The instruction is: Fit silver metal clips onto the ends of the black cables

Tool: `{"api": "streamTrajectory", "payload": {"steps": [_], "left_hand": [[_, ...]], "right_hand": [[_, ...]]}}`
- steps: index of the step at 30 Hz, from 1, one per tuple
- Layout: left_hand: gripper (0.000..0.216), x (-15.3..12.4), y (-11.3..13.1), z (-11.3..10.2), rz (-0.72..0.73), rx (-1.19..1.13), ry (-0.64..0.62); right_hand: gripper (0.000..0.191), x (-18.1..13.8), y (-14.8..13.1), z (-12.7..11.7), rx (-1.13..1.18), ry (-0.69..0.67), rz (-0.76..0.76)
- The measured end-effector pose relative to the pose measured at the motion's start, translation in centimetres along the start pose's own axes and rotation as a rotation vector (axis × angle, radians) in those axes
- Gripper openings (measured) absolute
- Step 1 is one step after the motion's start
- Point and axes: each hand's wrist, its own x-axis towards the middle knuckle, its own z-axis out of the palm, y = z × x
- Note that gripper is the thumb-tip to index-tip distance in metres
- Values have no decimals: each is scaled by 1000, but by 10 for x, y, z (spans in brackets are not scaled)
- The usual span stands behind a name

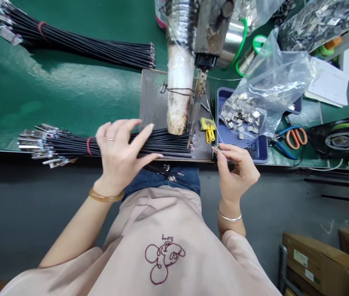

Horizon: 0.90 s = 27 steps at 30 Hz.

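Note:
My left hand (122,152) lies over a bundle of black cables (168,142), its fingers spread apart. The bundle has a red band near its left end, where several metal connectors stick out; its right ends show bare wire tips. To the right of the bundle my right hand (236,166) pinches a small metal piece (216,149) between thumb and fingers. A thin wire comes down close to those fingertips. Above the cables' right ends hangs a soldering iron (197,98), its tip pointing down, beside a plastic-wrapped tube (179,94) with a scorched mouth.
A blue tray (262,154) holds a clear bag of small metal shells (242,115). Yellow clip (210,132), orange-handled pliers (296,137) and solder spools (251,55) are nearby. A second cable bundle (85,47) lies at the back left. Loose cables rest on my lap.

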Motion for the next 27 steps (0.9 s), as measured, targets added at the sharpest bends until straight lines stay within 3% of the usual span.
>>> {"api": "streamTrajectory", "payload": {"steps": [5, 11, 14, 16, 19, 23, 27], "left_hand": [[41, 20, -29, 0, -10, -119, -94], [48, 75, -58, 7, 67, -265, -347], [49, 84, -60, 8, 61, -285, -351], [51, 80, -55, 5, 77, -224, -370], [44, 65, -39, -3, 120, -164, -189], [14, 45, -5, -3, 187, -219, -18], [17, 36, 27, 14, 301, -106, -77]], "right_hand": [[9, 2, 2, 0, 39, 28, -5], [8, 4, 0, -2, 33, 30, -1], [11, 3, 0, -1, 60, 38, -1], [13, 3, 1, 0, 73, 35, 2], [13, 3, 5, 2, 70, 32, -22], [16, 5, 7, 4, 91, 41, -57], [16, 6, 4, 6, 95, 44, -61]]}}
